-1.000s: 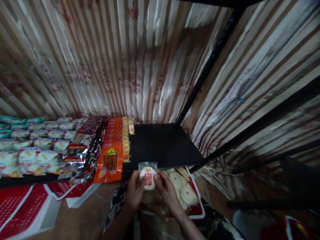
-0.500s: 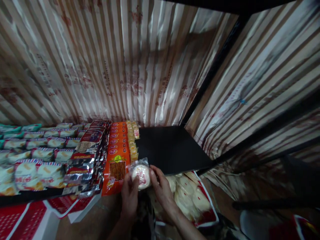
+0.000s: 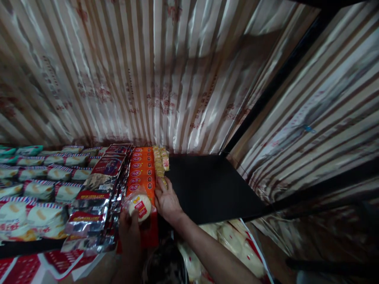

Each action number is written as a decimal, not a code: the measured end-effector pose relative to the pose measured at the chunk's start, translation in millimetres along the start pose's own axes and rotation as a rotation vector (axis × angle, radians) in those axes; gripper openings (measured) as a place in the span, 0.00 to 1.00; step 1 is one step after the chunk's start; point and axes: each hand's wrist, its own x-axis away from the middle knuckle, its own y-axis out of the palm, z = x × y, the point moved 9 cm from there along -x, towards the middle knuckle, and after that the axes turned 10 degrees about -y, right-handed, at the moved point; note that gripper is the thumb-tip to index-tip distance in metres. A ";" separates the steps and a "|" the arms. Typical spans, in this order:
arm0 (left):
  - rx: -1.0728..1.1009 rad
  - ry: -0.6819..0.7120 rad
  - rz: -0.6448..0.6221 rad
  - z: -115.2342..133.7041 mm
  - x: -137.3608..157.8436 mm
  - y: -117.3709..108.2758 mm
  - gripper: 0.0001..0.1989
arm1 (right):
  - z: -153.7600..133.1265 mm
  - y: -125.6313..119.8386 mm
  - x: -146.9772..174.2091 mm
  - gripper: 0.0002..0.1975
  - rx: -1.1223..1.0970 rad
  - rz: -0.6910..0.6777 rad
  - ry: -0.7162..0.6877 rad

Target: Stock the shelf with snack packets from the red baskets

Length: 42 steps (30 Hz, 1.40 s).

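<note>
My left hand (image 3: 129, 230) grips a round white cake (image 3: 141, 208) in a clear wrapper with a red label, held over the near end of an orange snack packet (image 3: 142, 165). At the near end of a row of small yellow-wrapped packets (image 3: 159, 162), my right hand (image 3: 167, 201) has its fingers closed about the end packet, which they partly hide. The black shelf board (image 3: 204, 185) carries the row and extends to the right of that hand.
Silver and dark red pouches (image 3: 97, 193) overlap left of the orange packet, beside rows of white bread packets (image 3: 44, 215). Below the board stands a red-and-white box of wrapped round cakes (image 3: 233, 246). Striped sheeting (image 3: 166, 71) hangs behind; a black post (image 3: 266, 86) rises at right.
My right hand has left the round cake and reached forward to the yellow packets. My left hand has carried the cake left, over the orange packet. The view has shifted slightly.
</note>
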 end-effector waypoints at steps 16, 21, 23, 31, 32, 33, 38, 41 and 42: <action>0.055 -0.052 -0.084 37.3 -29.4 66.4 0.12 | 156.0 -38.4 71.8 0.26 0.237 0.219 0.526; 0.084 -0.018 -0.057 41.8 -39.3 68.8 0.12 | 83.9 -34.6 -56.9 0.25 0.165 0.143 0.057; 0.114 -0.050 -0.044 33.8 -43.5 65.2 0.15 | 63.2 -23.6 -109.0 0.26 0.166 0.069 -0.104; 0.146 -0.103 0.111 6.0 -67.5 47.9 0.14 | 93.2 35.1 -179.9 0.36 0.178 -0.404 0.119; 0.139 -0.099 0.109 6.1 -68.8 48.6 0.14 | 95.8 37.5 -173.8 0.37 0.187 -0.439 0.133; 0.133 -0.098 0.103 6.7 -69.1 49.8 0.14 | 98.2 37.6 -166.7 0.37 0.197 -0.453 0.139; 0.092 -0.062 0.037 20.0 -56.2 57.5 0.13 | 121.4 23.4 -114.7 0.31 0.218 -0.435 0.177; 0.048 -0.044 -0.048 27.5 -43.9 63.3 0.11 | 142.0 10.7 -70.7 0.27 0.185 -0.428 0.239; 0.033 -0.047 -0.077 28.1 -40.3 66.2 0.10 | 148.2 6.1 -54.7 0.26 0.170 -0.422 0.263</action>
